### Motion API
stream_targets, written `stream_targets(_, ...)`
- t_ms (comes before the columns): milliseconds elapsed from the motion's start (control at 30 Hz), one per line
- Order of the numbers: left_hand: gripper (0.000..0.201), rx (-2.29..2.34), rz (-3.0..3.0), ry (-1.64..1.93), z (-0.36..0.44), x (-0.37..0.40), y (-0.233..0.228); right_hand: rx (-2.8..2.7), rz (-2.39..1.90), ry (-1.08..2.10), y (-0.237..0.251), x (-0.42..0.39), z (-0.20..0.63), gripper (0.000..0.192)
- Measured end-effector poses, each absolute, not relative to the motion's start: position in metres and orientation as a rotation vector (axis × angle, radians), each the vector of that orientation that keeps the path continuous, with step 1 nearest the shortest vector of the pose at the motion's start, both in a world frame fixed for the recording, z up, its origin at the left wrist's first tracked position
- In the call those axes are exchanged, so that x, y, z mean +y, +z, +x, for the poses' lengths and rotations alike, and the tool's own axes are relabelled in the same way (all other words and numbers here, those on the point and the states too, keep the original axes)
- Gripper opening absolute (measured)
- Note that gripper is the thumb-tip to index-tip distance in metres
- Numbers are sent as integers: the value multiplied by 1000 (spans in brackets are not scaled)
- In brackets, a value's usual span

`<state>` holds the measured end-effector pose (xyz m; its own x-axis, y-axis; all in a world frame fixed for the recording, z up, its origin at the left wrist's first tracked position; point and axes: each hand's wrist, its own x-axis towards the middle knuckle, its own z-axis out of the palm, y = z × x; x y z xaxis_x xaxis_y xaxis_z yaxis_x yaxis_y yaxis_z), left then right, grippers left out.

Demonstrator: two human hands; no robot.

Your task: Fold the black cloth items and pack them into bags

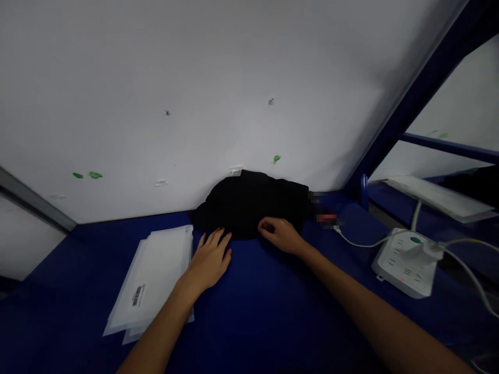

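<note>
A dark, bunched black cloth (pixel 253 200) lies against the wall at the back of the blue surface; its exact kind is hard to make out in the dim light. My left hand (pixel 208 259) rests palm down with fingers spread, its fingertips at the cloth's front left edge. Over the cloth's front right part, my right hand (pixel 278 234) has thumb and fingertips closed together in a pinch on the black fabric. Left of my left hand is a stack of white, translucent plastic bags (pixel 156 275) with a barcode label.
A white power strip (pixel 407 265) with a plug and cables sits at the right. One white cable (pixel 362 245) runs to a blurred dark and red item (pixel 326 218). Behind is a white wall (pixel 218 93); a blue frame post (pixel 409 98) slants up on the right.
</note>
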<state>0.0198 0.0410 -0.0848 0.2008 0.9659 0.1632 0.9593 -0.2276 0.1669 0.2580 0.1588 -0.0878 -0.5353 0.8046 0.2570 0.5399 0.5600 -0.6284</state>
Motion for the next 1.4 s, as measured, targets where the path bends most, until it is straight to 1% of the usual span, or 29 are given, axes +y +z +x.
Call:
stream_targets(167,49,1924,2445,385,18,42,-88,-2410,-1017,303,-91,151,252,6)
stream_targets(333,49,1951,2470,342,19,43,-92,-2437,-876,273,-89,143,250,8)
stream_targets(433,49,1971,2468,331,20,43,-92,-2266,-763,199,-70,141,256,9)
stream_targets(500,49,1975,2460,330,20,43,-91,-1995,-798,116,-52,144,268,7)
stream_targets(533,49,1973,2459,330,20,43,-90,-1832,-874,84,-43,147,276,13)
stream_targets(600,49,1965,2463,327,21,42,-89,-1612,-1050,106,-33,158,294,37)
stream_targets(667,49,1965,2463,315,21,42,-88,-1572,-1179,211,-32,171,309,56)
stream_targets(733,50,1974,2450,302,21,42,-88,-1630,-1242,356,-40,182,317,63)
stream_targets(800,50,1980,2431,292,20,42,-88,-1710,-1245,455,-51,190,318,65)
stream_targets(867,50,1981,2419,287,20,42,-89,-1760,-1244,537,-61,194,315,64)
stream_targets(1000,50,1964,2432,327,19,42,-90,-1722,-1287,647,-68,193,310,53)
stream_targets(1100,49,1951,2449,374,18,42,-91,-1775,-1202,545,-65,187,307,41)
stream_targets(1233,49,1934,2444,378,17,41,-90,-1954,-972,327,-54,170,300,11)
stream_targets(1267,49,1928,2444,379,18,41,-90,-1998,-914,283,-50,165,299,8)
stream_targets(1333,49,1924,2451,389,19,41,-89,-2092,-804,258,-43,155,296,13)
stream_targets(1400,49,1931,2455,391,20,41,-88,-2198,-718,348,-37,146,295,16)
